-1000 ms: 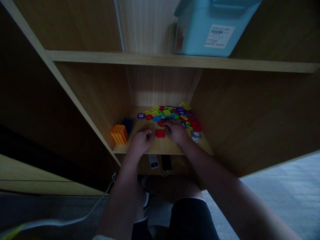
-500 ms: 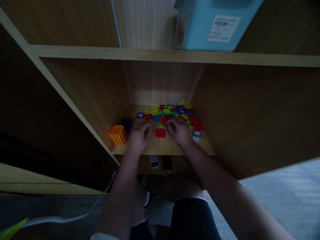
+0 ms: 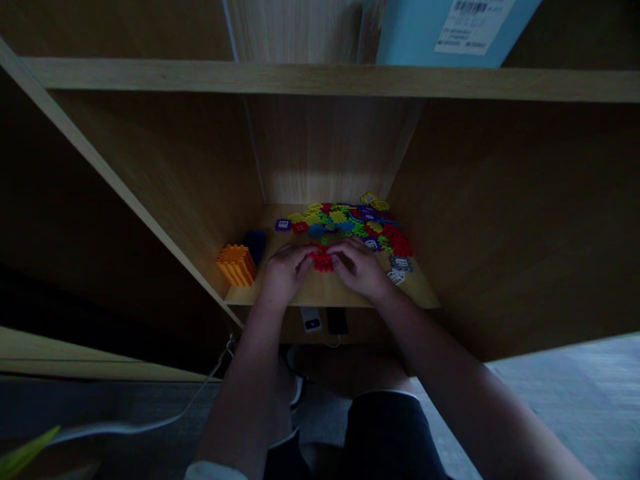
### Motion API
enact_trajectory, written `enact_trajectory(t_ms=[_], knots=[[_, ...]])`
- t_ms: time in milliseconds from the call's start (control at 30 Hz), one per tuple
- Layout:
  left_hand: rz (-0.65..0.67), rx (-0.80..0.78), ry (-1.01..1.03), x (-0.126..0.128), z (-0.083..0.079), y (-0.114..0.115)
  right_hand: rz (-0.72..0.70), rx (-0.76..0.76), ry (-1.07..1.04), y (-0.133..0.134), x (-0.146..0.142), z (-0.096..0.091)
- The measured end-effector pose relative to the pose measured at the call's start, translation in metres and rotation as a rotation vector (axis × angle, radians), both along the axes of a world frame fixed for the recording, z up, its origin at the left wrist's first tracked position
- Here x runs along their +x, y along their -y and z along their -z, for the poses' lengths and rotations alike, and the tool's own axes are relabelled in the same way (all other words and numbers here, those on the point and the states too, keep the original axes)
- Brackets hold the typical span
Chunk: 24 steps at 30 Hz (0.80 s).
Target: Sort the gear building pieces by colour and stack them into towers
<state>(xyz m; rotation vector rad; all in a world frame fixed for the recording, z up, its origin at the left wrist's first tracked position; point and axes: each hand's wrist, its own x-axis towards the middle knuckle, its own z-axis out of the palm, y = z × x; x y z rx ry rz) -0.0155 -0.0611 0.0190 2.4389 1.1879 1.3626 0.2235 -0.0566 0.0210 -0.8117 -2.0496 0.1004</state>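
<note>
left hand (image 3: 284,269), right hand (image 3: 361,268) grip red piece (image 3: 323,262); shelf edge (image 3: 333,298) near

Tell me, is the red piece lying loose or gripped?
Gripped: left hand and right hand both pinch the red piece; lifted or resting, cannot tell.

shelf unit (image 3: 320,79), frame centre: matt wood-grain laminate. toy pieces (image 3: 345,223): glossy plastic. bin (image 3: 415,30), upper right: smooth plastic, paper label (image 3: 473,27).

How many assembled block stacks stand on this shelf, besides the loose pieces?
2. The orange stack stands at the front left corner of the shelf; the dark blue stack is just behind it, both left of the left hand. Darkness may hide others.
</note>
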Motion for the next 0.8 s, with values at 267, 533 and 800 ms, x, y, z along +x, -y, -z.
enact_trajectory(t_ms=[267, 533, 800], knots=[[0.019, -0.017, 0.012, 0.002, 0.002, -0.001, -0.032, -0.140, -0.075, 0.004, 0.003, 0.001], [0.076, -0.233, 0.126, -0.006, 0.006, -0.008, 0.038, -0.240, -0.026, 0.008, 0.016, 0.004], [0.095, -0.314, -0.041, -0.005, 0.006, -0.008, 0.054, -0.257, 0.074, 0.000, 0.014, 0.010]])
